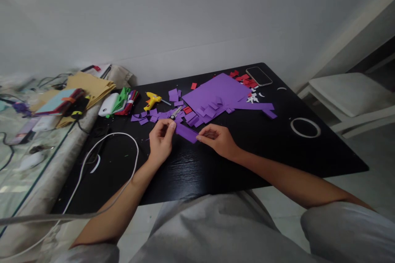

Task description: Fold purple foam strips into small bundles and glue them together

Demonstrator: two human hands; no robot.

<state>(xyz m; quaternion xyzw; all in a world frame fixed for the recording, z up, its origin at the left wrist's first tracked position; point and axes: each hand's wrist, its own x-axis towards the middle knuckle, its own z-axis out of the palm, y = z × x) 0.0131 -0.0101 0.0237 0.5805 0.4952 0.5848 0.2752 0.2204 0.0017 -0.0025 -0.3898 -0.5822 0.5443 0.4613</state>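
Observation:
Between my two hands stretches a purple paper strip. Its left end is pinched in my left hand, its right end in the fingertips of my right hand. Just beyond my left hand lie scissors, partly hidden among small cut purple paper pieces. A large purple sheet lies behind my right hand, with more small pieces on top of it. One long purple strip reaches out to its right.
The black table holds a yellow glue gun, bundled coloured paper, red scraps, a phone and a white ring. A white cable loops over my left forearm. A white chair stands at right.

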